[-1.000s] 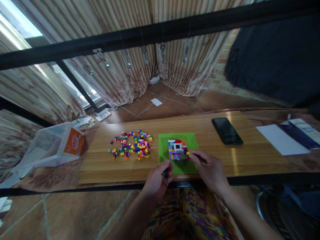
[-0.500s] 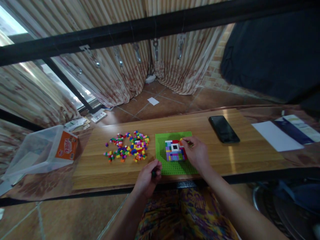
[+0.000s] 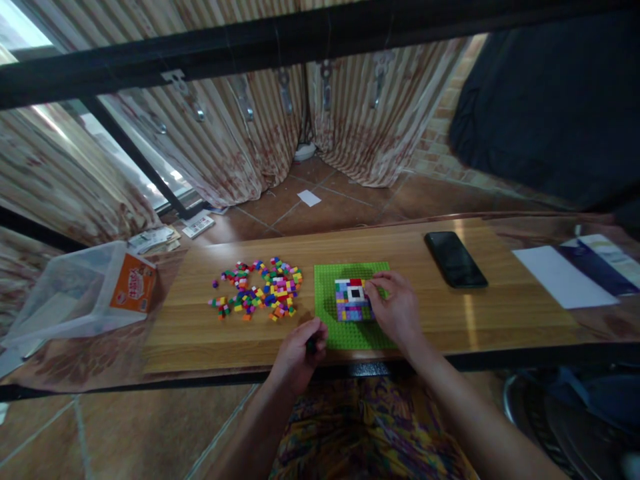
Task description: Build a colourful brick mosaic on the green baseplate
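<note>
A block of colourful building bricks, with a white square round a dark centre, sits on a green baseplate. At the block's upper right edge, my right hand pinches with thumb and forefinger. A small building brick seems to be at those fingertips, mostly hidden by them. My left hand is curled closed by the baseplate's lower left corner. Something small and dark green shows inside its fingers, too shaded to make out. Left of the baseplate lies a spread of loose bricks in many colours.
The wooden board carries a black phone on its right. A clear plastic bin with an orange label stands at the left. White paper lies at the far right. A dark bar crosses above, before striped curtains.
The view has shifted slightly. A yellow brick that showed at my right fingertips is now mostly covered, with the fingers against the block's edge. My left hand stays closed in place.
</note>
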The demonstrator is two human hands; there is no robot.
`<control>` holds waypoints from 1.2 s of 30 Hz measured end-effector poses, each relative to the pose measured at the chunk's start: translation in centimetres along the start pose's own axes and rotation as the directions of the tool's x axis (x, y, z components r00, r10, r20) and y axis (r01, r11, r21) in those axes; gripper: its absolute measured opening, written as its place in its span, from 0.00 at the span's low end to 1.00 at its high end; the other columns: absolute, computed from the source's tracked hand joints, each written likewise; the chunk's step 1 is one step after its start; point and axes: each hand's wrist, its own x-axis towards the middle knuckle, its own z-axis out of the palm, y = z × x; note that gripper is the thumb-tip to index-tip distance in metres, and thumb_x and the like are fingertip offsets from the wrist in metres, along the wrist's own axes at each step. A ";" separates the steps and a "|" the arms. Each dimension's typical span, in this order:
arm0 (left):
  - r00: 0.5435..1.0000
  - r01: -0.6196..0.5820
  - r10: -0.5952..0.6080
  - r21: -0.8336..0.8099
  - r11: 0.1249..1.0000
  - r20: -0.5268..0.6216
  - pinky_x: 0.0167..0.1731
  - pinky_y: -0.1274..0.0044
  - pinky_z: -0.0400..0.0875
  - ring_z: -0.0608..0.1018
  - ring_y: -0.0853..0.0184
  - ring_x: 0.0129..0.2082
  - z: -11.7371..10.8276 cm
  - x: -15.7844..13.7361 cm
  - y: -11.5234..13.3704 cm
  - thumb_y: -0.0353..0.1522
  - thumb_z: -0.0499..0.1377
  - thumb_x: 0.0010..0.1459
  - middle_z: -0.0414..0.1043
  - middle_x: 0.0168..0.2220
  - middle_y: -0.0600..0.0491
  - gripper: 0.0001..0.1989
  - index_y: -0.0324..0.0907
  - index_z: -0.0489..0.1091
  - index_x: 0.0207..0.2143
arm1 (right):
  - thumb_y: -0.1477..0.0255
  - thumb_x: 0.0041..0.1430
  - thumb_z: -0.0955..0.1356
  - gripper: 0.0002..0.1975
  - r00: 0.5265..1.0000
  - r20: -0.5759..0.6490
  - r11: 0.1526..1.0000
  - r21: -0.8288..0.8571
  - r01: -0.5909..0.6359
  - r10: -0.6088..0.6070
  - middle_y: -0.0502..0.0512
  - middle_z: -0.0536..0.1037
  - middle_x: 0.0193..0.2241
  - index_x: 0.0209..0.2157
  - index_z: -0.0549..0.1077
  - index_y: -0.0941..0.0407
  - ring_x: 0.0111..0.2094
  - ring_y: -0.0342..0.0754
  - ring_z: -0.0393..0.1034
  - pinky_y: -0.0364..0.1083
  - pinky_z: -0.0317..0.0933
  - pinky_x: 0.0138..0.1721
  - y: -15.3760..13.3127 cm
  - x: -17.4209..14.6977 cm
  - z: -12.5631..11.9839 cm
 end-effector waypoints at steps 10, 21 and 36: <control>1.000 -0.011 0.011 0.000 1.000 0.007 0.17 0.85 0.56 0.63 0.79 0.19 -0.2 0.0 -0.2 0.36 0.66 0.49 0.65 0.23 0.57 0.12 0.36 0.69 0.26 | 0.63 0.50 0.68 0.11 0.958 0.141 0.938 0.213 -0.274 0.248 0.55 0.79 0.34 0.28 0.79 0.55 0.35 0.50 0.71 0.50 0.64 0.40 0.9 1.3 -0.1; 1.000 -0.017 0.017 0.003 1.000 0.008 0.17 0.85 0.56 0.64 0.79 0.19 0.0 0.0 -0.2 0.36 0.66 0.48 0.65 0.23 0.57 0.12 0.36 0.69 0.25 | 0.67 0.38 0.74 0.12 0.798 0.399 0.629 0.492 -0.602 0.452 0.52 0.80 0.22 0.28 0.80 0.57 0.24 0.46 0.71 0.45 0.65 0.29 0.5 2.6 0.1; 0.999 0.028 -0.022 -0.226 0.974 0.031 0.27 0.82 0.69 0.73 0.73 0.26 0.8 -1.2 0.1 0.39 0.56 0.61 0.72 0.29 0.50 0.15 0.34 0.73 0.34 | 0.62 0.48 0.70 0.14 0.899 0.256 0.800 0.415 -0.434 0.355 0.56 0.81 0.31 0.34 0.79 0.57 0.31 0.49 0.74 0.49 0.66 0.36 1.0 1.5 0.0</control>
